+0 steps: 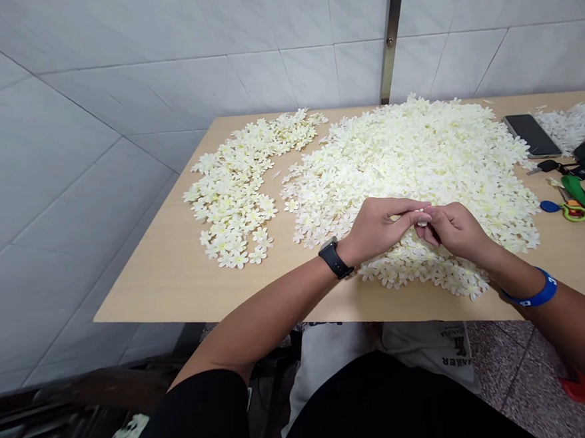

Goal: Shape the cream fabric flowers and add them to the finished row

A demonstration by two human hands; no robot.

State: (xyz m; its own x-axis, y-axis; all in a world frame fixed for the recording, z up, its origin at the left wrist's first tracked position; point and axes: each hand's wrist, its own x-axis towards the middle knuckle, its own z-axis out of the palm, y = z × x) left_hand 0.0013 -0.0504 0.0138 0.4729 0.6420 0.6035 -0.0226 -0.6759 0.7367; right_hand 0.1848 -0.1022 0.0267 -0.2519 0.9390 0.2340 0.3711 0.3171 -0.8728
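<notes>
Left hand (378, 230), right hand (456, 231) pinching small white piece (422, 222).
Fingertips of both closed on it, just above large cream fabric-flower pile (409, 171); smaller flower pile (235, 189) left of it.

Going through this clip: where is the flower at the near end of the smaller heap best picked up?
Pinch the flower at its near petal, coming from the person's side. It lies flat at the heap's edge with bare tabletop in front, so a pinch can probably slide under without disturbing its neighbours.
</notes>
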